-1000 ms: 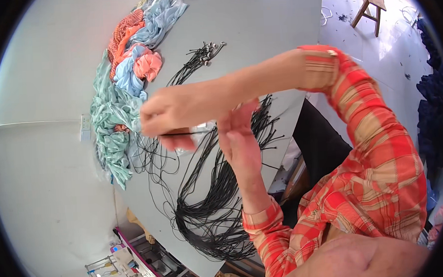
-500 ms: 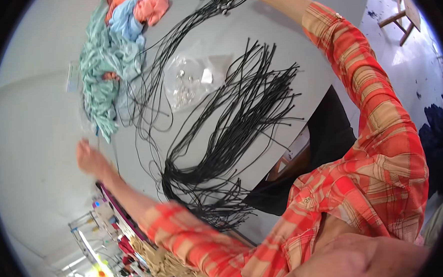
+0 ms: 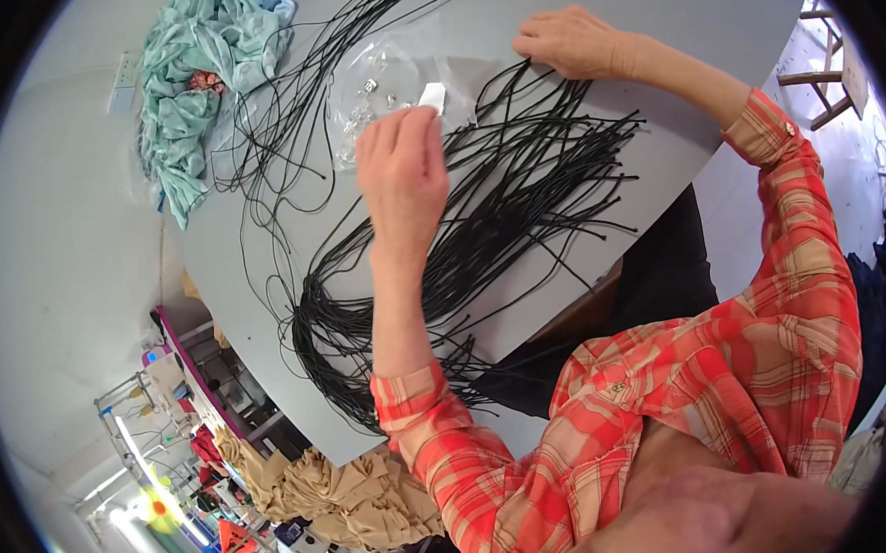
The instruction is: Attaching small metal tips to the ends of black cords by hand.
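A large bundle of thin black cords (image 3: 500, 213) lies across the grey table, its knotted-looking ends fanned toward the right. At the upper end of this bundle, my right hand (image 3: 573, 44) is closed with its fingertips on a black cord. My left hand (image 3: 402, 168) is over the clear plastic bag (image 3: 348, 91), fingers curled together; what they hold, if anything, is hidden. Small silvery metal pieces (image 3: 362, 115) lie in the bag, beside a white tag (image 3: 433, 98). A second group of black cords (image 3: 341, 47) stretches toward the far edge of the view.
Mint-green cloth (image 3: 186, 60) is heaped at the table's far left. Tan fabric (image 3: 324, 498) is piled below the table's left edge, near a cluttered work area. A wooden stool (image 3: 833, 76) stands on the floor at right. Black cloth (image 3: 668, 260) hangs by the near table edge.
My right hand has come back from the far end of the second cord group to the bundle's cord ends. My left hand has swung right, from beyond the table's left edge to the bag.
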Tool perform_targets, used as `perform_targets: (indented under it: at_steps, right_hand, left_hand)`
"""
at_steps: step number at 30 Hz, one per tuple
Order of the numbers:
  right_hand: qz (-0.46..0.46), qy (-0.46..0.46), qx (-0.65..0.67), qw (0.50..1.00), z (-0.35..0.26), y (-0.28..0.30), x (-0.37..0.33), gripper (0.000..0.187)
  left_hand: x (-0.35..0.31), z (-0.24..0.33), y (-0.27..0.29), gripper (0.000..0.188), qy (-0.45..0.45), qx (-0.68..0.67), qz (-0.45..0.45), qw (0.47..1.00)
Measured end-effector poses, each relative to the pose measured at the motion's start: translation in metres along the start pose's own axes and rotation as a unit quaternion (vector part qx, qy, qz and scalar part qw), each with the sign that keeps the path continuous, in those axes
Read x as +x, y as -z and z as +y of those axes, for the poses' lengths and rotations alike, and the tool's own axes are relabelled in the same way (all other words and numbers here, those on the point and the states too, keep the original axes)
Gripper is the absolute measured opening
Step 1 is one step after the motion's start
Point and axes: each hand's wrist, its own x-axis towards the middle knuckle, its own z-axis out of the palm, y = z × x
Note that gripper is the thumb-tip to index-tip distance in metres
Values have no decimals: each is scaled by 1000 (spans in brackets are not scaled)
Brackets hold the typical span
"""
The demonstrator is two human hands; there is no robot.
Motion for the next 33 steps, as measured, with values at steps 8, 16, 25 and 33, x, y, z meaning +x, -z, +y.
perform_targets:
  at_steps: [8, 16, 25, 33]
  right_hand:
    - [-34, -52, 28, 998, -5, 43, 1, 8]
    - [-64, -74, 497, 862, -81, 100, 15, 9]
    - [-33, 3, 51, 998, -67, -24, 121, 11]
    - [-76, 36, 17, 996, -74, -51, 137, 16]
  left_hand:
    - [-4, 41, -11, 14, 83, -105, -29, 991]
    - [-5, 95, 11, 15, 224, -243, 1, 944]
    - [-77, 69, 45, 18, 458, -564, 180, 663]
    - [-103, 53, 64, 20, 467, -569, 261, 624]
